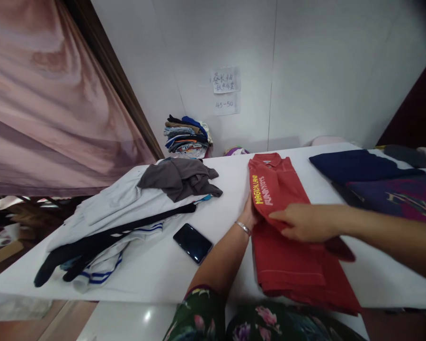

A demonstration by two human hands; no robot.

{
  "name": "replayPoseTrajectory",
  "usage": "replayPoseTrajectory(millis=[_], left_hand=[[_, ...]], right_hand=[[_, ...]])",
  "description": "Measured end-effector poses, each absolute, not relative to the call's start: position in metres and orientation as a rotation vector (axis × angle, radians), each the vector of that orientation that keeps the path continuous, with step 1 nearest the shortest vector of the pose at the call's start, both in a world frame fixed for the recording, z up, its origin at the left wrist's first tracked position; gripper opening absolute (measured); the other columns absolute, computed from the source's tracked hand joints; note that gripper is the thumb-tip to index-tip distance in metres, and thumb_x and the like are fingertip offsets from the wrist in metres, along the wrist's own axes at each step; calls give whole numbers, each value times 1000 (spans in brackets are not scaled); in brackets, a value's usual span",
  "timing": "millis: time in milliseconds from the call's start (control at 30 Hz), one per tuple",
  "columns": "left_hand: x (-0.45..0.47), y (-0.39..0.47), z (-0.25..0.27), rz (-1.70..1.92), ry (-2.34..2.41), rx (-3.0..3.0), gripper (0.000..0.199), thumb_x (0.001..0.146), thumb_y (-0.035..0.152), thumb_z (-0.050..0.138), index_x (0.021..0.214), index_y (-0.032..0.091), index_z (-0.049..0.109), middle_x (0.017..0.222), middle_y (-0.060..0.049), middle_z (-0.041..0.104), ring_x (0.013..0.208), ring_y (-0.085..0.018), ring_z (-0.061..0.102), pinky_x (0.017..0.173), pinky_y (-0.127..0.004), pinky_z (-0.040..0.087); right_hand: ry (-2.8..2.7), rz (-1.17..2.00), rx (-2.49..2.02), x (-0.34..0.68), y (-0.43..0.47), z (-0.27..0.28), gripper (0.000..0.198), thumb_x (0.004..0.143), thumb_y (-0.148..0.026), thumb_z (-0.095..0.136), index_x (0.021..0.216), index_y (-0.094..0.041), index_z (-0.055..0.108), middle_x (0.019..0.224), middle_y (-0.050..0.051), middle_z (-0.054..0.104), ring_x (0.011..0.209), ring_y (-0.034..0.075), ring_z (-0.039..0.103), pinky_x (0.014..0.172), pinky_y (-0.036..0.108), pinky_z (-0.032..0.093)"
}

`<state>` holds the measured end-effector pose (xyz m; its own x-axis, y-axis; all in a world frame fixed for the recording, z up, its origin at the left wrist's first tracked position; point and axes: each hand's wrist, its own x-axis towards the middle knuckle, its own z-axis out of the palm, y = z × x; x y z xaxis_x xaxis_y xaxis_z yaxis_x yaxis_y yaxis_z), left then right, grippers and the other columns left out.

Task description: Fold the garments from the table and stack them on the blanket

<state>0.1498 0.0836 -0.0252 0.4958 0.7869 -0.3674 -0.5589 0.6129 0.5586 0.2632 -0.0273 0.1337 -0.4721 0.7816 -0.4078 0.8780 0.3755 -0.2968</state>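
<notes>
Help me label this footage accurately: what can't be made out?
In the head view:
Left hand: fingertips, hidden by the red collared fabric shirt.
Pale neck label: lettering, too small to read.
Purplish-blue printed fabric garment: right end, cut off by the right edge.
Black rectangular glossy phone: underside, hidden against the white table.

A phone [192, 242] lies screen up, a pink curtain [53, 104] hanging left of two handwritten papers [226, 80].

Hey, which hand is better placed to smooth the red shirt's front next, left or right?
Probably your right hand: it is over the front of the red shirt, near the lettering. Your left hand is at the shirt's left edge, partly hidden by the fabric.
</notes>
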Motion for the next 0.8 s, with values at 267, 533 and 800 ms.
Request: replayPoseTrajectory(millis=[267,533,800], left_hand=[[135,89,-18,767,650,381,58,93,60,39,104,9,65,87,-11,72,82,-23,70,86,-38,54],[155,101,-16,706,883,357,30,94,31,51,104,6,64,85,-12,73,70,-20,71,77,-35,56],[152,114,-30,747,865,358,28,90,30,55,102,8,66,74,-8,72,60,-19,68,73,-33,56]], right_hand=[[2386,-1081,1296,260,-41,59,69,80,-57,56,131,-11,58,102,15,69,85,26,65,71,33,47],[2604,-1099,1658,306,9,41,33,84,-41,53,98,-18,73,96,7,73,84,21,65,76,29,47],[2086,-750,2987,384,103,-4,36,85,-41,52,98,-15,72,83,12,72,78,23,66,66,30,49]])
